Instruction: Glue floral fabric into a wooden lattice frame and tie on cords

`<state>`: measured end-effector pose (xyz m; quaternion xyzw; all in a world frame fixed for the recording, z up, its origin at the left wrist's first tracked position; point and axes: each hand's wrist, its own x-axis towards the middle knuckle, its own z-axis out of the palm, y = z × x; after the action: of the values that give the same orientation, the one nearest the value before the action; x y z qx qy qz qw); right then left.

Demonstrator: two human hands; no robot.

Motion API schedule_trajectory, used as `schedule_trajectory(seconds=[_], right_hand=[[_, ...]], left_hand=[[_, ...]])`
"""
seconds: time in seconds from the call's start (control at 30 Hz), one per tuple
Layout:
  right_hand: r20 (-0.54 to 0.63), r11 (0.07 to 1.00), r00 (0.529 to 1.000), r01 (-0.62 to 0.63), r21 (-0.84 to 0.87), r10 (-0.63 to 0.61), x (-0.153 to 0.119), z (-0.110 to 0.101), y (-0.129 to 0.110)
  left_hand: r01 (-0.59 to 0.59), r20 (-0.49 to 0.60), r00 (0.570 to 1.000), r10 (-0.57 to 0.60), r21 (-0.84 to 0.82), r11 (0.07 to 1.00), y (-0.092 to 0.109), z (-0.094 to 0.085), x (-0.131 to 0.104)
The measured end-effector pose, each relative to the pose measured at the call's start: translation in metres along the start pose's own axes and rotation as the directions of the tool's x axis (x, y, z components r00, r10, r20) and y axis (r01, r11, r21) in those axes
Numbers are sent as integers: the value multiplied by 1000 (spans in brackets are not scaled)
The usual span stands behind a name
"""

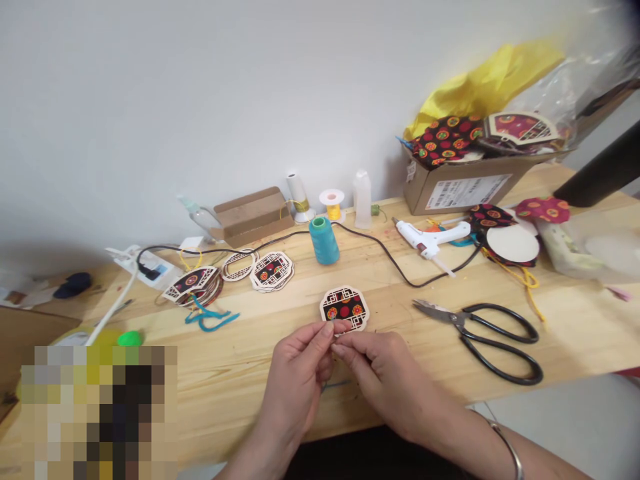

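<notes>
A small lattice-framed ornament [345, 310], pale wood over dark patterned fabric, stands out just beyond my fingertips. My left hand [303, 367] is closed in a pinch at its lower edge. Close against it, my right hand [373, 367] pinches thumb and forefinger together at the same edge; whatever lies between those fingertips is too small to make out. Part of a blue cord [335, 385] shows below the hands, mostly hidden by them. Beyond the ornament stands a cone of teal thread [324, 241]. Black-handled scissors [480, 333] lie partly spread to the right.
A white glue gun [433, 237] lies at the back right, its black cable [380, 243] crossing the table. Stacked lattice frames [271, 271] and fan-shaped ornaments [195, 287] lie left. Spools, a bottle [363, 199] and cardboard boxes [465, 187] line the wall.
</notes>
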<state>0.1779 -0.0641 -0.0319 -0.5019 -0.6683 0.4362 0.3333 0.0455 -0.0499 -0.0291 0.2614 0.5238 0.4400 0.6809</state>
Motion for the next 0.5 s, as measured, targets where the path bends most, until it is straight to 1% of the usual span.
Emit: schedule_trajectory(seconds=[0.17,0.5], right_hand=[[5,999,1000,-1,-43,1,1,0,2],[33,988,999,-19,-152,24,2,-2,3]], left_hand=[[-10,5,1000,11,-15,1000,-1,-1,0],[-16,-1,1000,16,28,999,1,1,-1]])
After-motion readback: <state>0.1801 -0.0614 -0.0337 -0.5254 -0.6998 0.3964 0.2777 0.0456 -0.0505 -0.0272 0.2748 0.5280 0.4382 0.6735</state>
